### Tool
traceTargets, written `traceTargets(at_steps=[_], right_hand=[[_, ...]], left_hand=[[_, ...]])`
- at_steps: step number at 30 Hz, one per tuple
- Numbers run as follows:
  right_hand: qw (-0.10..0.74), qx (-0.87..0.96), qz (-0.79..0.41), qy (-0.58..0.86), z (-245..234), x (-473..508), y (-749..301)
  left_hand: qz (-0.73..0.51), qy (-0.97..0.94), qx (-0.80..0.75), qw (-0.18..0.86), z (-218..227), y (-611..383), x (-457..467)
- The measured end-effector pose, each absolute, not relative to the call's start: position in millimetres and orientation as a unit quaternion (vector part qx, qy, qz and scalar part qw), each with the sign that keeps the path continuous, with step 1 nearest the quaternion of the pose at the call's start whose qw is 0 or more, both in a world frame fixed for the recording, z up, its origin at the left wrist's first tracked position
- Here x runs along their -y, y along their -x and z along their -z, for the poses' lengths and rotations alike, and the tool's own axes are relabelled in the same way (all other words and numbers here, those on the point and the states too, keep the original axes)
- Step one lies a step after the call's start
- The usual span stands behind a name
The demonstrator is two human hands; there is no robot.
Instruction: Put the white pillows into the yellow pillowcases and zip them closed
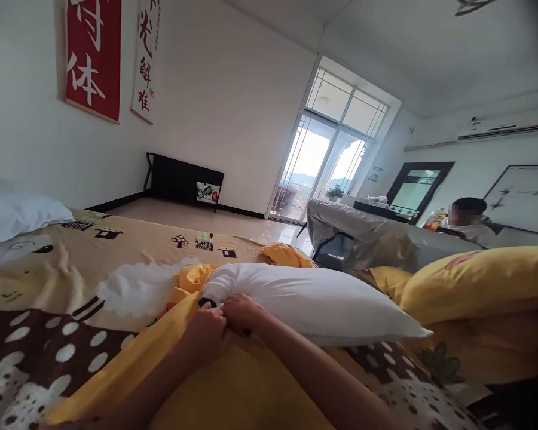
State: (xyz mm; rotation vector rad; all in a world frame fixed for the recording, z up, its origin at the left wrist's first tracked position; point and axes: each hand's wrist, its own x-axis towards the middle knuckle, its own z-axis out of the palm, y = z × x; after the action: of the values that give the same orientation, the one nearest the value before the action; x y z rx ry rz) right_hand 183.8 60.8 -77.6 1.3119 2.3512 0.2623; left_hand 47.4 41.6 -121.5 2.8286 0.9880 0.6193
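A white pillow (305, 298) lies across a yellow pillowcase (246, 388), part of which is bunched up past the pillow's left end. My left hand (210, 325) is closed near that end, with yellow cloth and a small black patch beside its fingers. Touching it, my right hand (242, 313) pinches the white cloth at the pillow's near left edge. The exact grip of both hands is partly hidden by the fingers. Beneath everything spreads a patterned blanket (72, 280) with sheep, mushrooms and white dots on brown.
To the right rests a plump yellow pillow (484, 286). A white pillow (22, 215) lies at the far left. Beyond the blanket stand a plastic-covered table (349, 221), a chair (334, 251) and a black folded frame (179, 179). Another person (468, 218) is at the right back.
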Motion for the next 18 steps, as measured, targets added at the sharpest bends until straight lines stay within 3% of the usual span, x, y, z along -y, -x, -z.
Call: traceTargets(at_steps=[4, 10, 14, 18], right_hand=[[0.153, -0.873, -0.104, -0.451, 81, -33, -193], [-0.026, -0.818, -0.291, -0.496, 101, 44, -223], [-0.007, -0.761, -0.327, -0.56, 106, 57, -254], [-0.008, -0.789, -0.237, -0.567, 85, 27, -264]], left_hand=[[-0.227, -0.934, -0.27, 0.051, 123, -44, -41], [-0.248, -0.933, -0.257, 0.049, 118, -39, -37], [-0.222, -0.936, -0.272, 0.032, 118, -39, -37], [-0.191, -0.939, -0.283, 0.034, 113, -37, -39]])
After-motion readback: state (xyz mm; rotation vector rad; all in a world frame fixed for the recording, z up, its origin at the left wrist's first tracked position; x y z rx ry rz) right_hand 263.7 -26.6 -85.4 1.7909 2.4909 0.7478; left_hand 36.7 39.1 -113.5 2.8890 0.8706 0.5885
